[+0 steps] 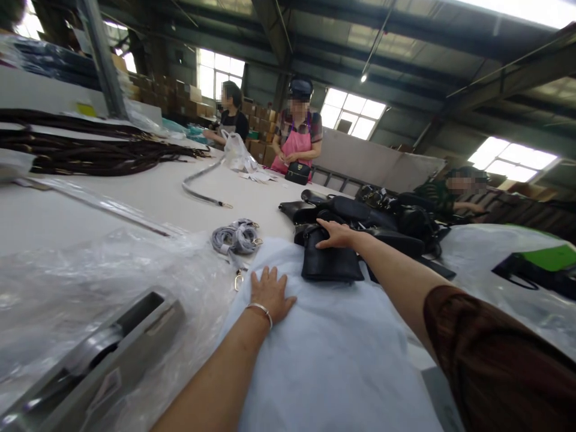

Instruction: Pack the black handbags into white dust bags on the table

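My left hand (272, 294) lies flat, fingers spread, on a pale blue sheet (328, 354) spread over the near part of the table. My right hand (335, 234) reaches over the top of a small black bag (330, 264) that rests on the sheet's far end. Its thumb and forefinger are stretched apart at the bag's upper edge; the other fingers are mostly hidden. Behind that bag is a heap of black bags (355, 210). Coiled grey straps (236, 240) with gold-coloured clasps sit beyond my left hand.
Clear plastic wrap (180, 270) and a grey tape dispenser (112, 354) are at the left. Dark brown straps (90, 150) lie farther back on the white table (252, 195). Across it, a person in a pink apron (299, 147) handles a black bag. Other people are beyond.
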Motion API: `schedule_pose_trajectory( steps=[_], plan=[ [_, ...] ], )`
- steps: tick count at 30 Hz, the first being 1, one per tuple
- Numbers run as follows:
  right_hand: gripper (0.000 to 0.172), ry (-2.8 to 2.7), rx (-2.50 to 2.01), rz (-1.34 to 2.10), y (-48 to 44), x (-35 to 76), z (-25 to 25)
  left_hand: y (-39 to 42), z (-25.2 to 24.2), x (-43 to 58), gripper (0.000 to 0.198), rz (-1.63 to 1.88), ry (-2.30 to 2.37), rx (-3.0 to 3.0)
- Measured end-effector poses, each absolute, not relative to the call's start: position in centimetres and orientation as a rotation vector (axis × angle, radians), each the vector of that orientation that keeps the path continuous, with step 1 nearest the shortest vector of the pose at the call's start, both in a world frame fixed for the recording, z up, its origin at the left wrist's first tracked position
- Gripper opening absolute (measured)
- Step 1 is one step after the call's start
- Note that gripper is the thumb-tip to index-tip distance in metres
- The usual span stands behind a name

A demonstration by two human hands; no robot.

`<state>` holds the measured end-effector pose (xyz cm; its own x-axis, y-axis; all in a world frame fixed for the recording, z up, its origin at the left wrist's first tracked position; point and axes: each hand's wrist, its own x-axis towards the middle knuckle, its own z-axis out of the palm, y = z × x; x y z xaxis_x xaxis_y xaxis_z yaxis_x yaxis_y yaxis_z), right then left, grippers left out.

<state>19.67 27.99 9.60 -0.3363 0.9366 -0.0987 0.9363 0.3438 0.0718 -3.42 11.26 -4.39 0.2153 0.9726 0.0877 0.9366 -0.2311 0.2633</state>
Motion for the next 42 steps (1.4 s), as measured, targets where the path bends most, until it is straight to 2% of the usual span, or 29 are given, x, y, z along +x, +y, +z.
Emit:
schedule_pose_trajectory(
  steps=[4, 6, 9, 13, 20, 27, 31, 35, 42],
  plan=[
    [0.101, 2.605, 1.566, 0.062, 24.9, 21.0, 11.4, 11.3, -4.4, -3.3, 0.065, 0.355, 1.832, 2.318],
    [0.09, 2.728, 1.376, 0.097, 21.5, 22.3, 12.2, 11.3, -4.3, -3.3, 0.064, 0.35, 1.832, 2.31],
    [0.064, 2.849, 1.205, 0.191, 15.3, 24.3, 12.2, 11.4, -4.2, -3.2, 0.063, 0.343, 1.832, 2.317],
    [0.05, 3.001, 1.256, 0.495, 7.7, 26.1, 9.2, 11.5, -4.2, -3.1, 0.065, 0.318, 1.836, 2.346],
    [0.051, 3.082, 1.305, 0.765, 1.2, 26.8, 3.5, 11.7, -4.4, -3.1, 0.066, 0.271, 1.86, 2.385],
    [0.05, 2.955, 1.475, 0.857, 1.0, 26.1, 1.1, 12.0, -4.2, -3.0, 0.067, 0.208, 1.875, 2.41],
    [0.041, 2.948, 1.438, 0.934, 1.5, 25.5, 0.3, 12.1, -4.1, -3.1, 0.067, 0.177, 1.879, 2.421],
    [0.031, 2.895, 1.413, 0.987, 3.1, 25.4, 1.3, 12.0, -4.0, -3.1, 0.067, 0.178, 1.882, 2.42],
    [0.028, 2.927, 1.24, 1.011, 3.7, 24.8, 6.6, 11.9, -3.9, -3.2, 0.067, 0.206, 1.867, 2.419]
  ],
)
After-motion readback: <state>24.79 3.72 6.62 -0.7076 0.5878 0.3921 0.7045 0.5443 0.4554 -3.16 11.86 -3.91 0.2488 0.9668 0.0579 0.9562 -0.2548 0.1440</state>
